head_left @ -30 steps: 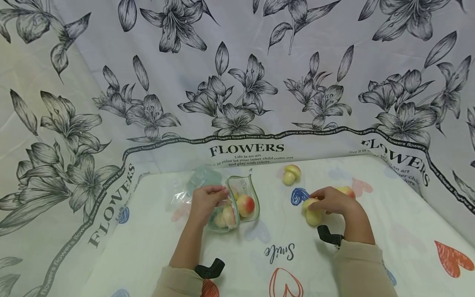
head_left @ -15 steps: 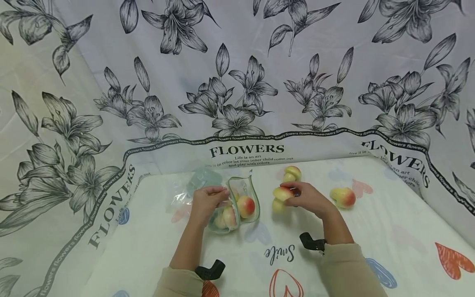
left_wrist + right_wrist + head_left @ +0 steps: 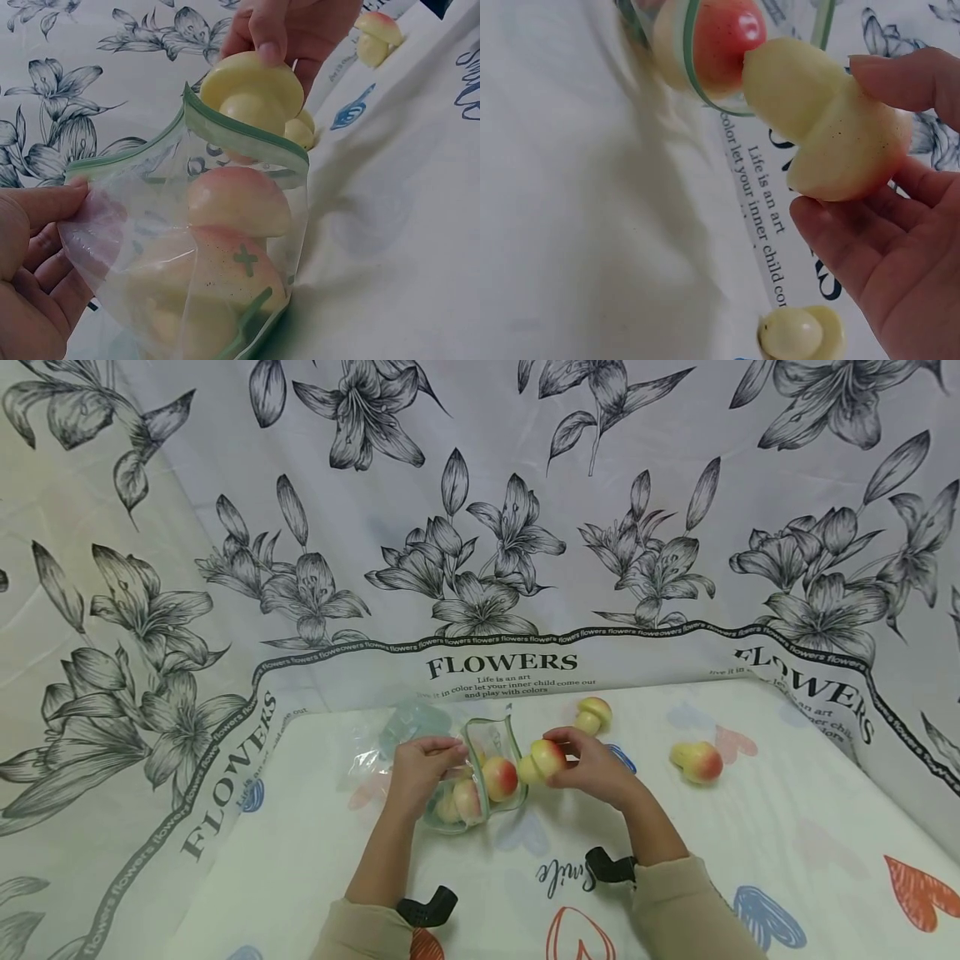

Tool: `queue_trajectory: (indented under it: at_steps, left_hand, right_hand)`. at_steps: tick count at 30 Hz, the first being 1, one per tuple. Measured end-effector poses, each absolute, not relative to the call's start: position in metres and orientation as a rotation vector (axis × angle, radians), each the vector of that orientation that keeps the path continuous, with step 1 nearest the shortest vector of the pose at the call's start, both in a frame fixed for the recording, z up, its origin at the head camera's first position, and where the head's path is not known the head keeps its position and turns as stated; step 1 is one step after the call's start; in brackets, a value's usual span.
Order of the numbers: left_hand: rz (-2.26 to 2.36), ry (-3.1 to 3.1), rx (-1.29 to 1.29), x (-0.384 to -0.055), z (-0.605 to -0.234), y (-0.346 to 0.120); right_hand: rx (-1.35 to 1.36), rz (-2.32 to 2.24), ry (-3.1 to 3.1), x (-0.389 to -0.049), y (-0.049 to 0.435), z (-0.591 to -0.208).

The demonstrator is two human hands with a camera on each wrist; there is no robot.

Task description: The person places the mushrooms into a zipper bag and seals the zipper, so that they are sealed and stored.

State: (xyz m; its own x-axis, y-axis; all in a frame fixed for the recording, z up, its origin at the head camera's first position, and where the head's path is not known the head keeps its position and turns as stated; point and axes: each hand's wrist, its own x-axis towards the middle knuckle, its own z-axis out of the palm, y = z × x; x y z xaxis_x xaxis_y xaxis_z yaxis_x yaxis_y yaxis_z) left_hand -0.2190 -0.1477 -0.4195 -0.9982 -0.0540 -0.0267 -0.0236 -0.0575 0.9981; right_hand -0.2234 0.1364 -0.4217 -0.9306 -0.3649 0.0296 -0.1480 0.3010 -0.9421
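Note:
In the head view my left hand (image 3: 422,772) pinches the edge of a clear zip bag (image 3: 161,199) with a green seal, holding its mouth apart. Several yellow mushroom-shaped pieces with reddish caps, such as this mushroom (image 3: 240,201), lie inside it. My right hand (image 3: 600,777) grips another yellow and red toy mushroom (image 3: 855,139) by its cap between thumb and fingers. Its stem points at the bag's opening, right at the green rim. Whether the stem has passed the rim is hard to tell.
Two loose mushrooms lie on the white printed cloth: one mushroom (image 3: 593,716) behind my right hand, another mushroom (image 3: 697,762) farther right. A pale blue-green translucent item (image 3: 414,725) and crinkled clear plastic (image 3: 365,768) lie behind my left hand. A flower-printed curtain (image 3: 480,552) hangs at the back.
My right hand has picked up a mushroom from the cloth on the right and carried it left to the bag's mouth. The left hand has stayed on the bag's edge.

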Motion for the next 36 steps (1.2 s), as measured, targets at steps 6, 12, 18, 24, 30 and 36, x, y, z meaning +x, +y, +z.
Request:
queue_trajectory:
  at_steps: [6, 12, 18, 24, 30, 36]
  left_hand:
    - [-2.273, -2.136, 0.083, -0.219, -0.42, -0.147]
    - [-2.259, -2.152, 0.085, -0.219, -0.42, -0.147]
    - [-2.247, -2.152, 0.07, -0.219, -0.419, -0.146]
    - [-2.253, -2.156, 0.062, -0.219, -0.419, -0.144]
    - [-2.216, -2.192, 0.053, -0.218, -0.417, -0.143]
    - [-2.188, -2.204, 0.048, -0.217, -0.419, -0.143]
  right_hand:
    - [-0.525, -1.681, 2.381, -0.222, 0.131, -0.421]
    - [-0.544, -1.71, 2.391, -0.221, 0.124, -0.424]
    - [-0.506, -1.705, 2.416, -0.223, 0.121, -0.426]
    - [-0.423, -1.728, 2.464, -0.223, 0.122, -0.427]
    - [-0.503, -1.684, 2.426, -0.219, 0.117, -0.425]
    - [-0.563, -1.634, 2.404, -0.215, 0.102, -0.43]
